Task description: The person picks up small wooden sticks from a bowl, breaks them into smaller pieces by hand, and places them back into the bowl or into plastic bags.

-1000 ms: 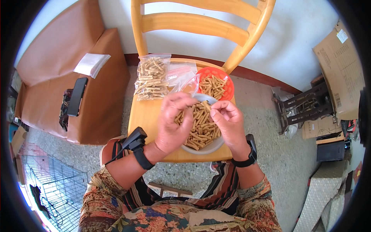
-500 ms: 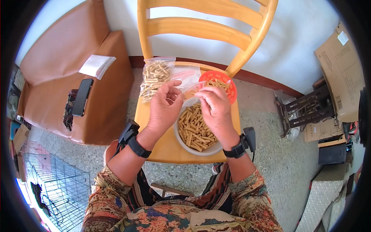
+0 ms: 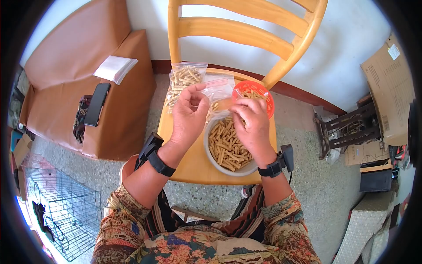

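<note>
My left hand (image 3: pixel 190 111) is raised over the chair seat (image 3: pixel 187 169), its fingers curled and its thumb against the edge of a clear plastic bag (image 3: pixel 215 115). A few short tan sticks (image 3: pixel 214 107) show through the plastic. The fingers of my right hand (image 3: pixel 252 122) are pinched together at the bag's other side; their tips are partly hidden. Below the hands stands a pale bowl (image 3: pixel 207 152) full of tan finger-length sticks (image 3: pixel 229 147). Behind my right hand is a red plastic basket (image 3: pixel 252 85) with more sticks. A filled zip bag (image 3: pixel 187 75) lies behind my left hand.
Flat clear zip bags (image 3: pixel 221 84) lie at the back of the seat, before the wooden backrest (image 3: pixel 237 31). Left is a brown sofa (image 3: pixel 118 105) with a phone (image 3: pixel 97 104) and a white packet (image 3: pixel 115 68). A wire cage (image 3: pixel 66 207) and cardboard box (image 3: pixel 389 88) flank the floor.
The whole view has shifted slightly, so the chair appears further right and higher. Both hands stay close to the bag, and sticks in it now show more clearly between them.
</note>
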The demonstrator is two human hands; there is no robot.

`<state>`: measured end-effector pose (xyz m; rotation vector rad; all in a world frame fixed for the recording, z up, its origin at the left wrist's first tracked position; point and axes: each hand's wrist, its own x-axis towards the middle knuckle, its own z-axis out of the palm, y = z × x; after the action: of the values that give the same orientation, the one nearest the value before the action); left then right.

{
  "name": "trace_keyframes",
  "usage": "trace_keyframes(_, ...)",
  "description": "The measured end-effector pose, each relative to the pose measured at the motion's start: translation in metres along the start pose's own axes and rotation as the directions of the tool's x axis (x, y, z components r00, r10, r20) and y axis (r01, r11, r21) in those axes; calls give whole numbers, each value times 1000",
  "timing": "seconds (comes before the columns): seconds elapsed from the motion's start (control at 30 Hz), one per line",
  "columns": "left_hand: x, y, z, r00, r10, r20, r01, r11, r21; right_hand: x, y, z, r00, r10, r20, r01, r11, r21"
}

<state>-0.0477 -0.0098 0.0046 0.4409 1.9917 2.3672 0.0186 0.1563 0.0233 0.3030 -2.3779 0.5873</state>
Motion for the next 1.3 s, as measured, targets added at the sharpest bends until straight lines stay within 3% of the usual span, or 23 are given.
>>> trace_keyframes(0.13,-1,2,0,998,64,-29,-64,998,-3,3,-7,-6,998,-57,-2,57,998,41)
trace_keyframes(0.2,-2,0,-1,1000,11,-26,-10,1000,5,0,-6,-3,989,106,-107,-81,974,213)
trace_keyframes(0.23,-2,0,-1,999,-40,-23,40,999,11,-1,-4,-4,989,105,-106,-81,974,209)
trace_keyframes(0.3,0,-1,-1,999,-47,-16,47,999,-1,-7,3,-5,942,334,-47,-307,908,286)
trace_keyframes(0.33,1,-1,-2,998,-55,-10,55,998,-8,-11,10,-3,964,267,9,-265,953,145)
trace_keyframes(0.37,0,-1,-2,998,-54,-10,54,998,-8,-14,13,-1,964,266,9,-265,953,145)
trace_keyframes(0.43,-1,0,-1,1000,-29,5,29,999,-43,-22,16,2,959,178,221,-172,984,-44)
trace_keyframes(0.57,-4,7,2,1000,12,-18,-13,998,-67,-24,15,7,955,166,246,-158,986,-55)
trace_keyframes(0.73,-12,17,4,967,253,-42,-255,966,-49,-28,21,9,949,115,293,-108,993,-37)
trace_keyframes(0.87,-20,12,8,953,294,71,-297,954,38,-29,19,9,946,38,322,-23,998,-50)
trace_keyframes(1.1,-28,8,13,966,229,121,-232,973,4,-29,19,2,915,-23,404,29,1000,-9)
trace_keyframes(1.2,-32,12,14,952,263,154,-273,961,47,-32,19,-1,915,8,403,6,999,-35)
trace_keyframes(1.27,-33,16,15,896,410,173,-436,886,157,-30,17,-5,920,16,392,-6,1000,-29)
trace_keyframes(1.3,-34,18,16,895,410,177,-437,886,154,-31,19,-5,921,21,390,-9,999,-32)
